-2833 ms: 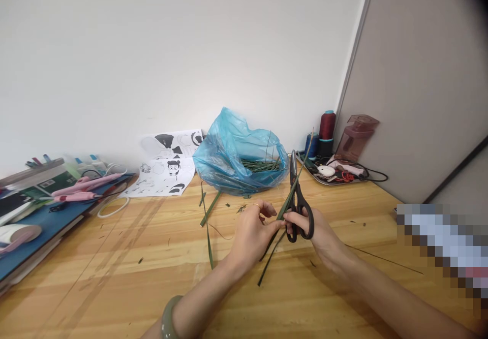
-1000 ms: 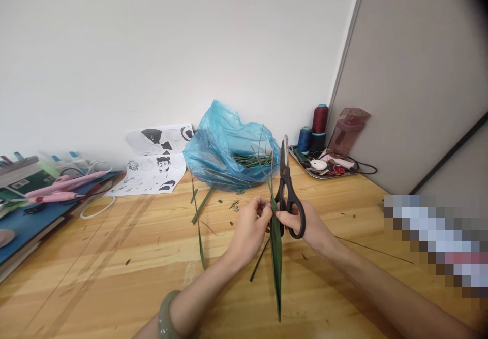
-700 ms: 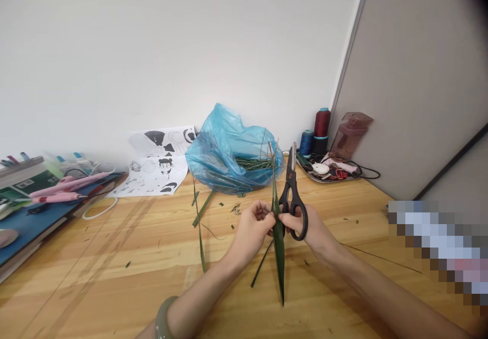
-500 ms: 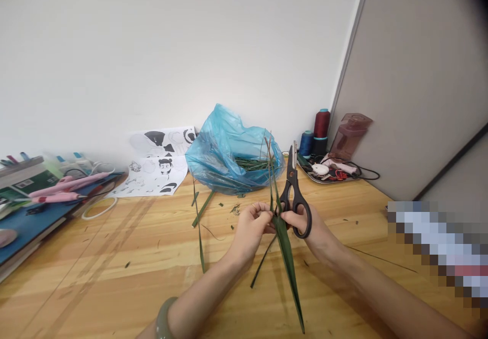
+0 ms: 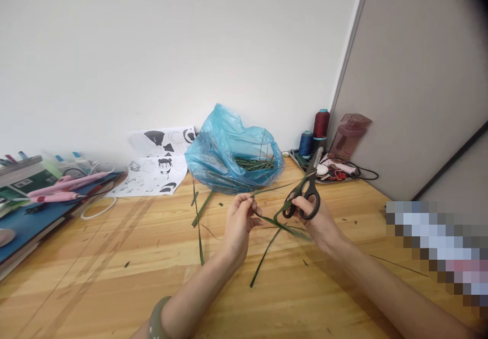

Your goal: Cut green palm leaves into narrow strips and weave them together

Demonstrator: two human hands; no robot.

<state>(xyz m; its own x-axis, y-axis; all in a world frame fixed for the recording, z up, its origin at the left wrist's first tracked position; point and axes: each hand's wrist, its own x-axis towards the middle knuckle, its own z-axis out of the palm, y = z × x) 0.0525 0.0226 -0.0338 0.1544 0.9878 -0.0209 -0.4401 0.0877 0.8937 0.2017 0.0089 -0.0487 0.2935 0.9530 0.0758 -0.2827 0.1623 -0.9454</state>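
Between my hands stretches a long green leaf [image 5: 271,221], split into narrow strips. My left hand [image 5: 241,216] pinches one strip between thumb and fingers. My right hand [image 5: 314,222] is closed on the leaf's other part, and the black-handled scissors [image 5: 310,191] hang on that same hand, blades pointing up and away. Below the leaf, a thin dark green strip [image 5: 263,260] lies slanting on the table. Behind my hands a blue plastic bag [image 5: 217,146] holds a bundle of green leaves [image 5: 253,164].
Leaf scraps lie on the wooden table [image 5: 145,278]. Printed drawings [image 5: 152,176] rest left of the bag. Pink pen-like tools [image 5: 61,189] sit on a blue board at far left. Thread spools [image 5: 322,124] and a small cluttered tray [image 5: 335,168] stand at back right.
My hands have moved apart, pulling the leaf open into separate strips. The leaf swung from pointing toward me to lying across. The scissors shifted right and tilted with my right hand.
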